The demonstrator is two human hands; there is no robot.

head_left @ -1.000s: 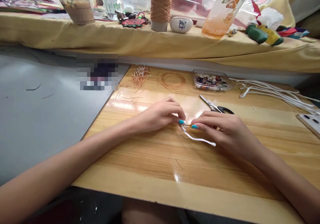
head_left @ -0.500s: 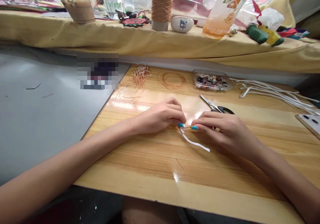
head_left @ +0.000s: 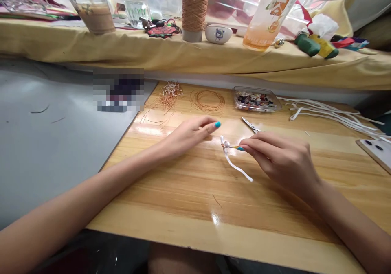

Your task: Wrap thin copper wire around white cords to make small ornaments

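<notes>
My right hand (head_left: 277,154) pinches the end of a thin brown cord (head_left: 233,147) between thumb and fingers. At the cord's other end hangs a small clear bead (head_left: 226,144), beside a white flat cord (head_left: 236,169). The brown cord is wound about the white cord's upper part, and its long tail trails toward me. To the left, my left hand (head_left: 191,137) is apart from the cord, with its thumb stretched out and nothing seen in it; some of its fingers are hidden. Scissors (head_left: 249,124) lie behind my right hand, which covers their handles.
At the back of the wooden table (head_left: 171,209) lie a pile of cord pieces (head_left: 171,97), a coil of brown cord (head_left: 208,101), a clear box of beads (head_left: 256,99) and white cords (head_left: 332,113). A phone (head_left: 374,150) rests at the right. A cloth-covered ledge (head_left: 152,54) runs behind.
My left hand has let go of the white cord and moved up and left, its thumb spreading. The bead and wound cord now show. My right hand keeps its pinch on the brown cord.
</notes>
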